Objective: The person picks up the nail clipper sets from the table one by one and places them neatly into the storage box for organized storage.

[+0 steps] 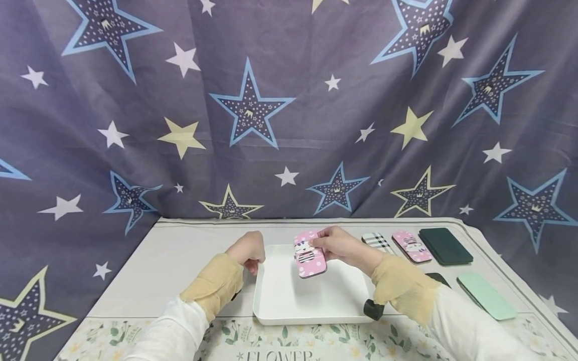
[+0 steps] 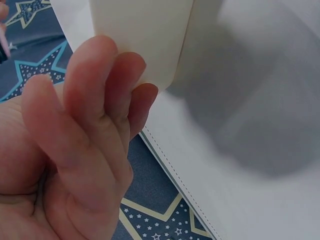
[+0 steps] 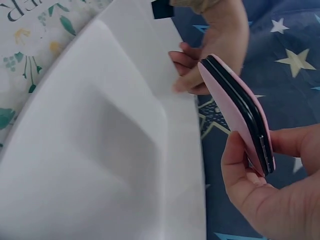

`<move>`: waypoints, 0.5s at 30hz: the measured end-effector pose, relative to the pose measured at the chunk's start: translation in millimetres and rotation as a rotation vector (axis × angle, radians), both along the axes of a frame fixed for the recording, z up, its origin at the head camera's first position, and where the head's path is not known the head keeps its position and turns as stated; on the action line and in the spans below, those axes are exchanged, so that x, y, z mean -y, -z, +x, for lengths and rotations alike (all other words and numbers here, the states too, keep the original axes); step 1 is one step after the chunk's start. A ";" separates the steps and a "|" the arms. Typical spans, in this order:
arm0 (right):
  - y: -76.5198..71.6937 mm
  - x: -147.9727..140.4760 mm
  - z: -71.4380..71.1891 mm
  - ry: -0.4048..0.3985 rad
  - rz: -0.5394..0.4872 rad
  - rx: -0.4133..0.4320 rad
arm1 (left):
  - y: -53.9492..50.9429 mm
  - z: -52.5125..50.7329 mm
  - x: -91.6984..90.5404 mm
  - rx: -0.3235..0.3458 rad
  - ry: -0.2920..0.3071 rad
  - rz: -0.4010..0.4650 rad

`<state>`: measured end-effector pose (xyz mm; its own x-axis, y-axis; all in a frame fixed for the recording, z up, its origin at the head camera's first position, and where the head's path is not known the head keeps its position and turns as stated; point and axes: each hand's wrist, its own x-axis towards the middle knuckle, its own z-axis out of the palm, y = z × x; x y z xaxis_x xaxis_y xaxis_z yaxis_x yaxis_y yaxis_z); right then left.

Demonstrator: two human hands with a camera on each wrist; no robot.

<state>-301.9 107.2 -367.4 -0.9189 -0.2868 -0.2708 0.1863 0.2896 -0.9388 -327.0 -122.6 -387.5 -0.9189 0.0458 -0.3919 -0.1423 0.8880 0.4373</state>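
My right hand [image 1: 339, 244] holds a small flat pink case [image 1: 311, 265] above a white tray [image 1: 311, 312], with white dots and a cartoon cat on its face. In the right wrist view, the thumb and fingers pinch the lower end of the case [image 3: 235, 100]; its edge shows two pink covers over dark layers. My left hand [image 1: 249, 249] is at the tray's left side, fingers loosely bent. From the left wrist, the fingertips lie close against the tray's wall [image 2: 142, 35]; whether they press on it I cannot tell.
Right of the tray lie a plaid case [image 1: 377, 241], another pink case [image 1: 412, 246], a dark green case [image 1: 446, 245], a mint case [image 1: 486, 295] and a black item [image 1: 438, 279] partly behind the right arm. A star-patterned curtain [image 1: 289, 150] hangs behind the table [image 1: 180, 281].
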 end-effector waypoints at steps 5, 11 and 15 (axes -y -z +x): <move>10.0 14.8 -3.2 0.022 0.047 -0.003 | -0.3 1.0 0.3 0.004 -0.012 0.014; 23.3 28.1 -5.5 0.038 0.095 -0.030 | 0.2 1.5 0.1 -0.003 -0.009 -0.004; 30.3 34.0 -3.6 0.030 0.138 -0.044 | -1.3 2.5 0.1 -0.008 -0.002 -0.002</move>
